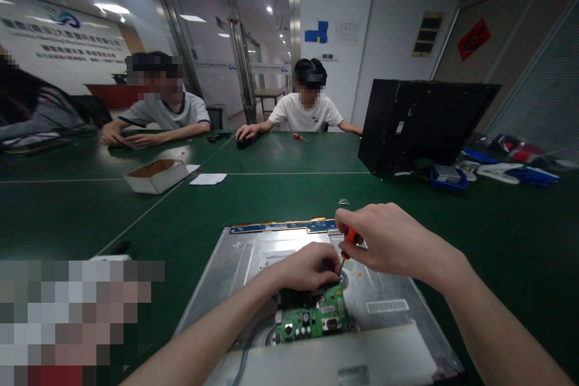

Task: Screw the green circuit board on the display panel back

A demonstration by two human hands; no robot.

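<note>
The green circuit board (pixel 313 319) lies on a metal panel (pixel 389 292). At the board's far right corner, the right hand (pixel 380 240) has its fingers closed round the orange handle of a screwdriver (pixel 351 236), tip down. The left hand (pixel 310 266) bends its fingers over the board's far edge; whether they pinch anything, I cannot tell. A barcode label (pixel 388 306) sits right of the board, a blue strip (pixel 280 227) beyond it

Circuit board (pixel 312 321) partly hidden, metal panel (pixel 391 289) cut off below
</note>
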